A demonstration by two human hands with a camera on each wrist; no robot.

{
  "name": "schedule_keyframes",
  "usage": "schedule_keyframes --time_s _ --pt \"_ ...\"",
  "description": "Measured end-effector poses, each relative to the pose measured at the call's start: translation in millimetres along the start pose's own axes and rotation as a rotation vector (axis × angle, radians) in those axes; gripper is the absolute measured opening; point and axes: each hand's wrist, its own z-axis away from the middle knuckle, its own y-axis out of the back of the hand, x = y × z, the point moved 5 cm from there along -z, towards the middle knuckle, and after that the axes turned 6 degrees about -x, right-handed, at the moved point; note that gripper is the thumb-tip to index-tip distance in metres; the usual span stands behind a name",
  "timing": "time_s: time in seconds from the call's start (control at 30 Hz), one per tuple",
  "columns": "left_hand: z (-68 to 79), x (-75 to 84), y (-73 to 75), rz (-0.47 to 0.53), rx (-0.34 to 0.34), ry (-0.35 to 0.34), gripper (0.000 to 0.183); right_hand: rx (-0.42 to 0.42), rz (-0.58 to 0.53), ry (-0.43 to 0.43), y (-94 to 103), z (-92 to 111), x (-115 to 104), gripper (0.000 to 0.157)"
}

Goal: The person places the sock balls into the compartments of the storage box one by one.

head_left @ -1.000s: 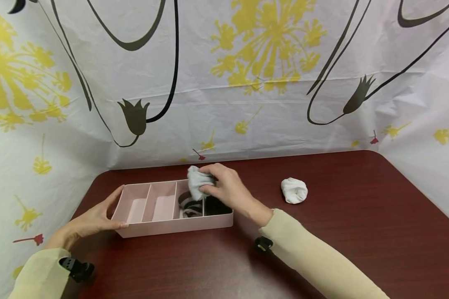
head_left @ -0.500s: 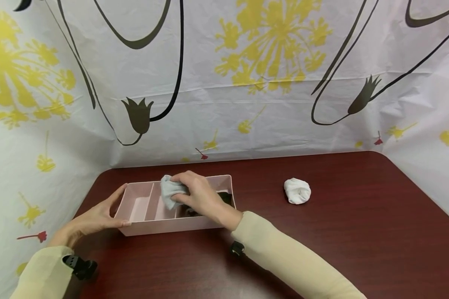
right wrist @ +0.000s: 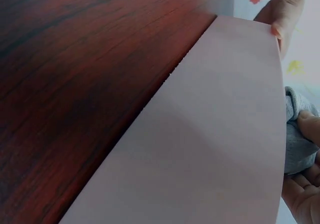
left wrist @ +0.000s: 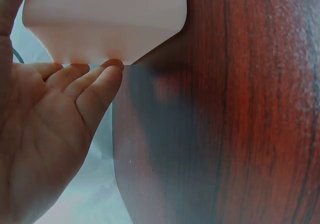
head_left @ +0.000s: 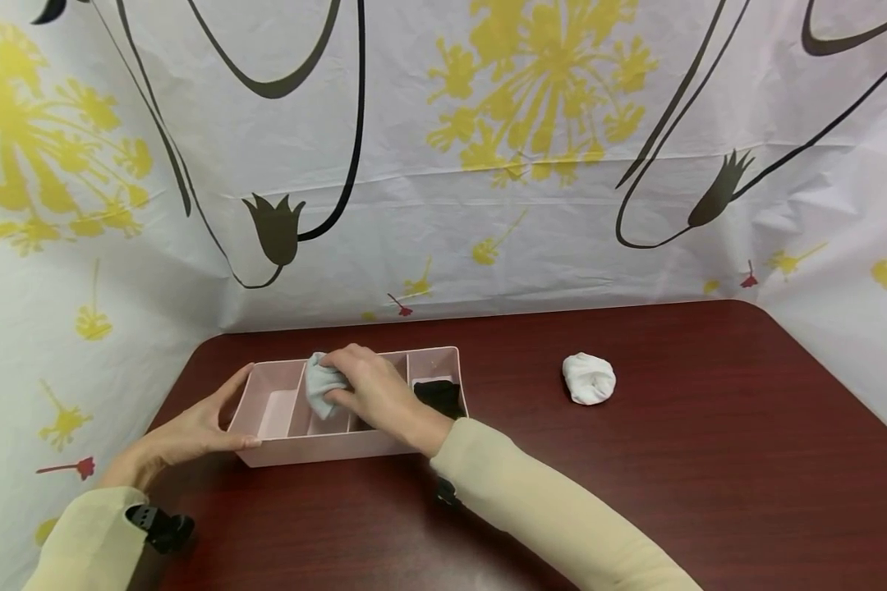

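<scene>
My right hand [head_left: 375,392] pinches a light grey rolled sock [head_left: 321,386] between thumb and fingers, over the second compartment from the left of a pink divided box [head_left: 340,448]. In the right wrist view, the grey sock [right wrist: 299,139] shows beyond the box's long wall, its lower part hidden. My left hand [head_left: 192,435] grips the box's left end, thumb at the front corner and fingers round the far side. The left wrist view shows the fingertips of the left hand [left wrist: 55,119] against the pink end wall [left wrist: 107,29]. A black bundle [head_left: 438,397] lies in the rightmost compartment.
A white rolled sock [head_left: 589,378] lies on the dark red-brown table [head_left: 680,427], to the right of the box. The leftmost compartment [head_left: 276,410] holds nothing. Behind the table hangs a white patterned sheet [head_left: 443,271].
My right hand has moved left with the grey sock, from above the right-hand compartments to the second one from the left, and lower. My left hand keeps its grip on the box.
</scene>
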Motion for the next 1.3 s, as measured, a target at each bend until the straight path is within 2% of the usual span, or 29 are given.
schedule_keyframes --time_s 0.4,0.83,1.03,1.3 --pt "-0.7 0.0 -0.1 0.035 -0.009 -0.007 0.108 -0.105 0.19 0.063 -11.9 -4 -13 0.035" --pt "-1.4 -2.1 -1.3 0.025 0.001 -0.038 0.108 -0.219 0.401 0.028 -28.9 -11 -17 0.026" --pt "-2.0 -2.4 -2.3 0.044 -0.012 -0.025 0.107 -0.27 0.454 0.004 -35.5 -13 -17 0.022" --pt "-2.7 -1.7 -2.2 0.037 -0.015 -0.009 0.108 -0.287 0.49 0.011 -39.4 -13 -17 0.022"
